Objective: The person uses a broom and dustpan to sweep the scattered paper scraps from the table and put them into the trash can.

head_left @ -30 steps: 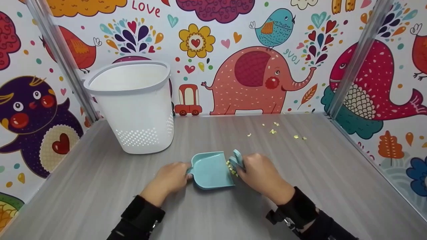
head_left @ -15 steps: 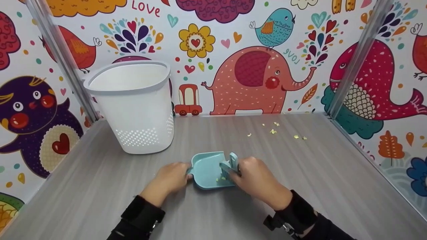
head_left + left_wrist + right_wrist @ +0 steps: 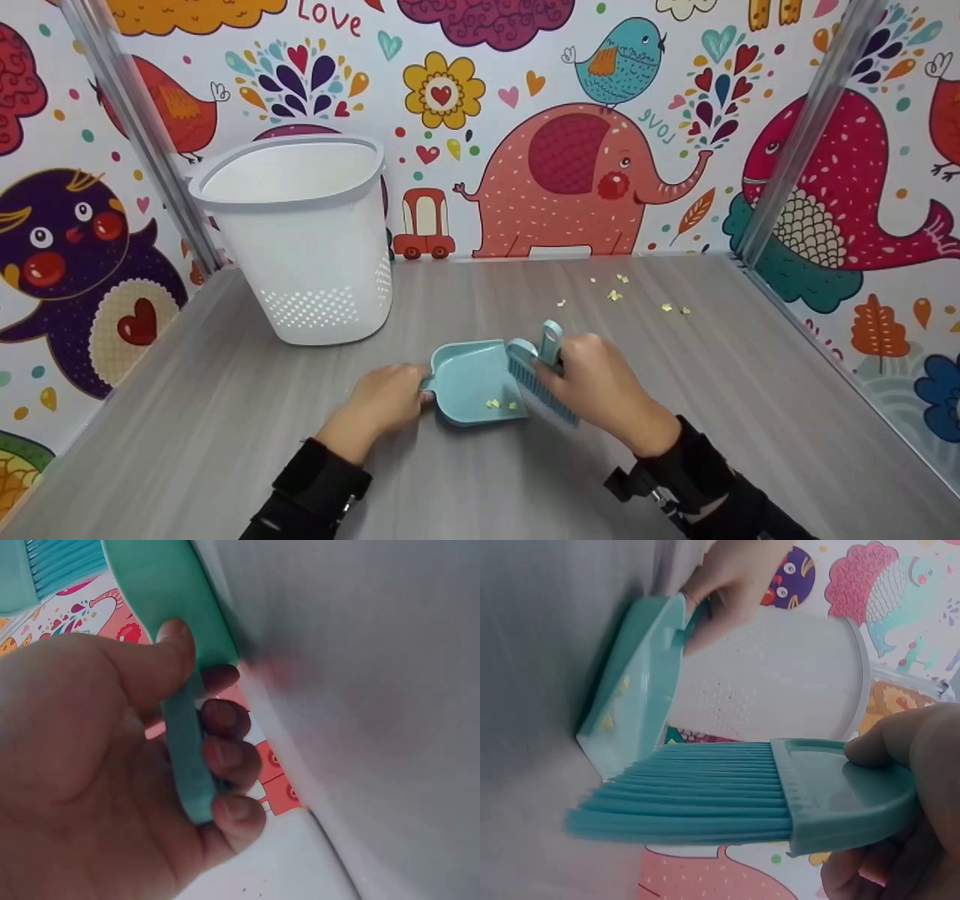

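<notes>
My left hand (image 3: 390,397) grips the handle of a teal dustpan (image 3: 472,375) that rests on the table with its open edge facing right. In the left wrist view the fingers are curled round the dustpan handle (image 3: 187,757). A few yellow scraps (image 3: 493,404) lie in the pan near its front edge. My right hand (image 3: 611,394) holds a small teal hand brush (image 3: 795,795) just right of that edge. Its bristles (image 3: 690,795) point down toward the table, and the thumb presses on the brush head in the right wrist view.
Behind the left hand stands a tall white bin (image 3: 315,255) with a grey rim. More yellow scraps (image 3: 615,295) are scattered on the grey table (image 3: 450,480) at the back right. Printed panels (image 3: 510,67) with metal posts enclose the table.
The brush moved left over the pan's edge, then lifted back right. Yellow scraps that were in front of the edge now lie inside the pan. The left hand and dustpan stayed put.
</notes>
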